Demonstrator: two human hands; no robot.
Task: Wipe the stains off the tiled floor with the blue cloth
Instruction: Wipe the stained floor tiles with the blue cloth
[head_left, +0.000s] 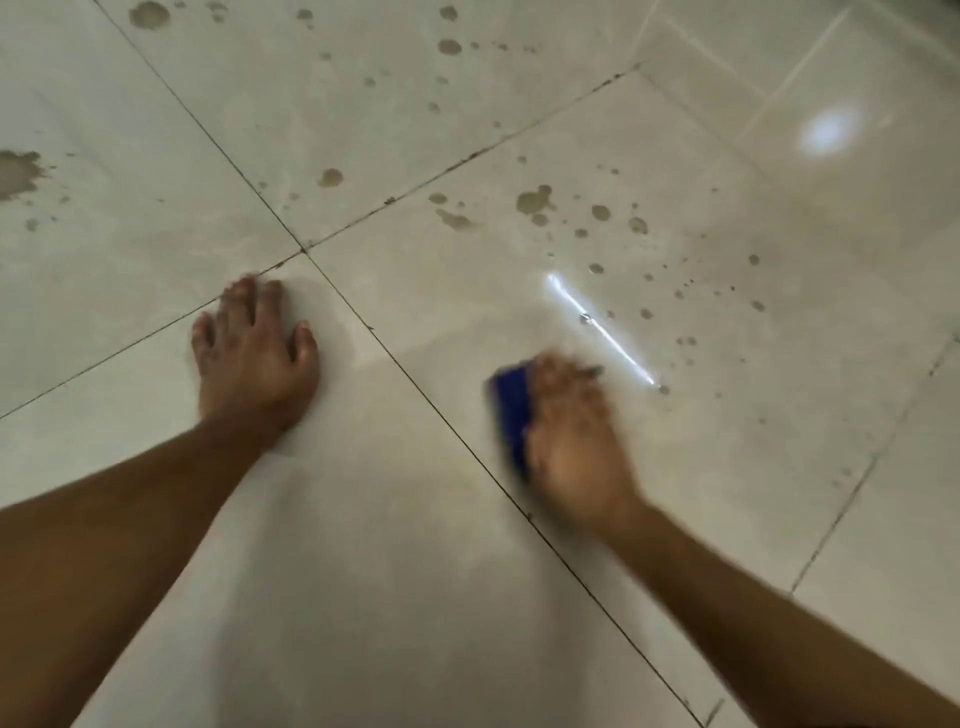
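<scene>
Blue cloth (511, 415) sits under the right hand (574, 441), folded small, pressed to the tiled floor (415, 571) just right of a dark grout line (447, 415); only its left edge shows past the palm. Right hand clamped over the cloth, fingers curled, blurred, so mid-stroke by my reading. Left hand (254, 353) flat on the floor, fingers spread, holding nothing, placed near the crossing of the grout lines; looks like a brace for body weight. Brown stains (535, 202) lie scattered ahead of the cloth on the same tile, with finer specks (685, 291) to the right and larger blots (449, 47) on the far tile. Tile nearest the body looks clean. Best approach, as I judge it: keep the palm flat over the cloth for even pressure, push forward into the nearest spots in overlapping passes, refold when the face soils. Glare streak (597, 327) may hide small marks, so recheck from another angle.
</scene>
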